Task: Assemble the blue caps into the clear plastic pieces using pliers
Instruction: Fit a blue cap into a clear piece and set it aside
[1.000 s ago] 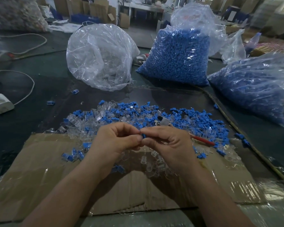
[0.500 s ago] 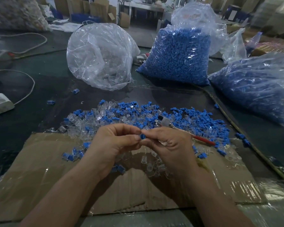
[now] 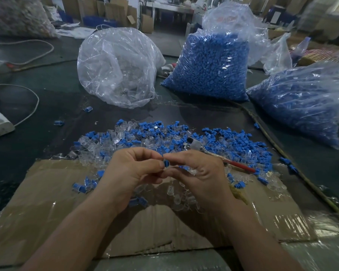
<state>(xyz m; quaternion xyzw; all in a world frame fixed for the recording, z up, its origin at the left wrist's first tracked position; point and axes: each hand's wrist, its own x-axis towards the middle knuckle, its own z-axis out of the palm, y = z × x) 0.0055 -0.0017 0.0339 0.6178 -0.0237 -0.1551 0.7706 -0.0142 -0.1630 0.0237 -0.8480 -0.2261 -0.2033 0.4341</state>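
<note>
- Table [image 3: 47, 137]: 1, dark top, carries everything.
- Cardboard sheet [image 3: 53, 212]: 1, flat on the table's near part, under both forearms.
- Blue-filled bags: 2, far right, side by side, one upright [image 3: 209, 63], one slumped [image 3: 297, 102].
- Clear bag [image 3: 117, 69]: 1, far centre-left, looks to hold clear pcs. More bags at the back are blurred, not counted.
- Loose pile [image 3: 155, 133]: blue caps + clear pcs mixed, across the cardboard's far edge and onto the table, just beyond the hands. Too many to count.
- Left hand [image 3: 129, 173]: fingers curled, thumb + forefinger pinching the blue cap from the left.
- Right hand [image 3: 200, 173]: fingers curled, tips meeting the same cap from the right, touching the left hand's tips. Whether a clear piece sits round the cap: can't tell, fingers hide it.
- Pliers [image 3: 196, 146]: 1, lying on the pile, no hand on them, just beyond the right hand's knuckles. Long axis runs metal head far-left to red handle [image 3: 241, 167] near-right. Right hand far nearer than left, so prob. a short fwd reach for the right, w/ the left to hold the part.
- Blue cap [image 3: 166, 163]: 1 held, between the two hands, above the cardboard's far edge, round end toward the camera.
- Strays: 2 small pcs on bare table, left of the pile [image 3: 88, 109] [image 3: 59, 122], well apart from the hands.
</note>
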